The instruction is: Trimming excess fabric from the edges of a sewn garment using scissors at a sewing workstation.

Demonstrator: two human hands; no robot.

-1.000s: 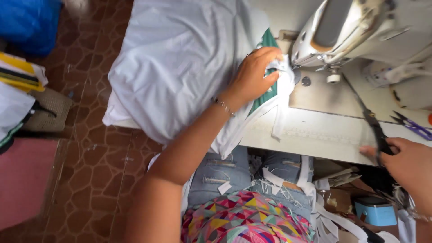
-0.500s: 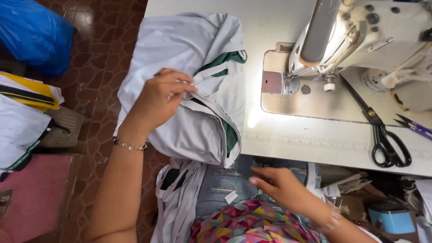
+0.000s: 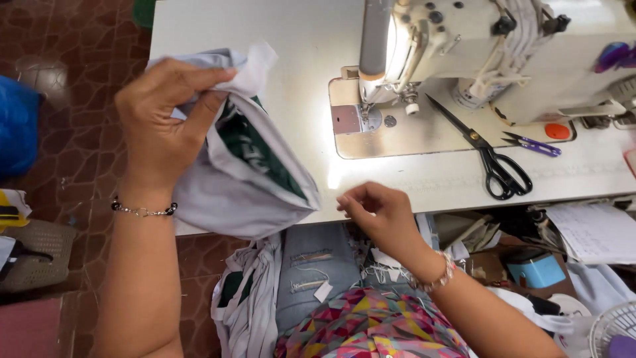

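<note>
Since half a second ago my left hand [image 3: 165, 126] has lifted the white garment [image 3: 245, 179] up from the table [image 3: 278, 40], and my right hand [image 3: 377, 215] has come up from my lap to the near edge of the table. Now the cloth is bunched in the air at the left side of the table, with its lower part hanging down toward my knees.

My left fingers are closed tight on a fold of the garment near its top, I think so that the loose fabric does not slip down to the floor. My right hand holds nothing that I can see; the fingers are curled together with thumb and forefinger almost meeting, just beside the hanging cloth but not touching it.

The garment is thin, soft, and full of wrinkles, with a dark green band showing inside the fold. The sewing machine [image 3: 464, 59] stands at the far right, hard and cream-coloured, with its lamp shining on the metal plate. The black scissors [image 3: 490, 159] lie flat near it, and the small purple snips [image 3: 533, 146] lie just to their right.
</note>
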